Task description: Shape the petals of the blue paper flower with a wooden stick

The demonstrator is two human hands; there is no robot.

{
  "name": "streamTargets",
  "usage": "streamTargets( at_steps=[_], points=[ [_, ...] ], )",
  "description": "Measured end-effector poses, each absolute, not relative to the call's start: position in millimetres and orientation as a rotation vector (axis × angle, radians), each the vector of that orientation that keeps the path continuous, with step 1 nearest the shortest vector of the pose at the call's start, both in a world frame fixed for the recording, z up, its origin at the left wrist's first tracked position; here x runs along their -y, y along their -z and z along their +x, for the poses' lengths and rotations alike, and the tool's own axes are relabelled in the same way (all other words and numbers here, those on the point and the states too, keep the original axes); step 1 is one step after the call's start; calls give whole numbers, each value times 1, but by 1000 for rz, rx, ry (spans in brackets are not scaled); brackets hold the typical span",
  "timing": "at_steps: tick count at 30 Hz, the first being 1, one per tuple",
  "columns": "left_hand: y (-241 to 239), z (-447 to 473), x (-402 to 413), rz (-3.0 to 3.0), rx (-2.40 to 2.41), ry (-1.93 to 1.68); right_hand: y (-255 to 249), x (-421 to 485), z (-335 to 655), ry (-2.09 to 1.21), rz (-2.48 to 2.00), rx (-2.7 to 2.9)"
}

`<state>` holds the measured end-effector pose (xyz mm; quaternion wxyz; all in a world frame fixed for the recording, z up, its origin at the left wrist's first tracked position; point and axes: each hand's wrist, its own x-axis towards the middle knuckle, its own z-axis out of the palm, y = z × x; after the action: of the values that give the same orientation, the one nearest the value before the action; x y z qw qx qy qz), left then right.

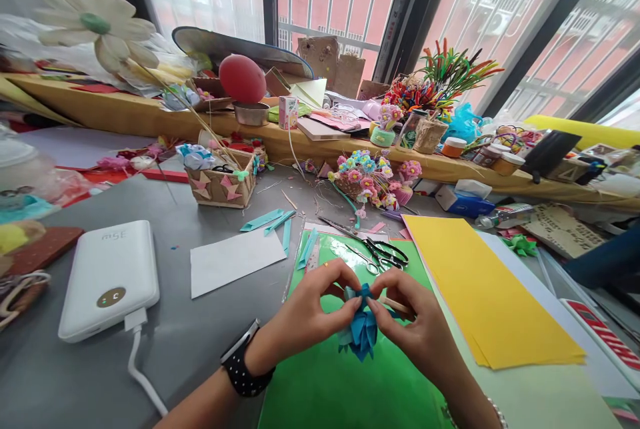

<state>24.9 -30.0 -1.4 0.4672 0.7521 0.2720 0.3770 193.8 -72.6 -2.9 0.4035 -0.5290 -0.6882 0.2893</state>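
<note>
A folded blue paper flower (364,332) hangs over the green mat (310,389), its pointed petals facing down. My left hand (320,305) pinches its upper edge between thumb and forefinger. From the other side my right hand (407,315) pinches the same folded paper, and a thin wooden stick shows between its fingers. Just beyond my hands lie black-handled scissors (387,253) and a smaller pair beside them. Light-blue folded paper strips (267,220) rest to the left, near a white paper sheet (235,262).
A white power bank (113,279) with a cable lies at left. Yellow paper sheets (490,289) are stacked at right. Behind stand a decorated cardboard box (223,185) and a bunch of small craft flowers (365,179). A crowded shelf (270,139) runs below the windows.
</note>
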Motion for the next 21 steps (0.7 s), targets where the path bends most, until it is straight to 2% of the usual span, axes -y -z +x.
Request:
streamTargets(
  at_steps=[11,21],
  points=[
    [7,26,29,1955,-743,-945,3,72,192,-614,-1306,1787],
    [-1,21,29,1948,-678,-896,1,72,193,-655,-1300,1807]
  ],
)
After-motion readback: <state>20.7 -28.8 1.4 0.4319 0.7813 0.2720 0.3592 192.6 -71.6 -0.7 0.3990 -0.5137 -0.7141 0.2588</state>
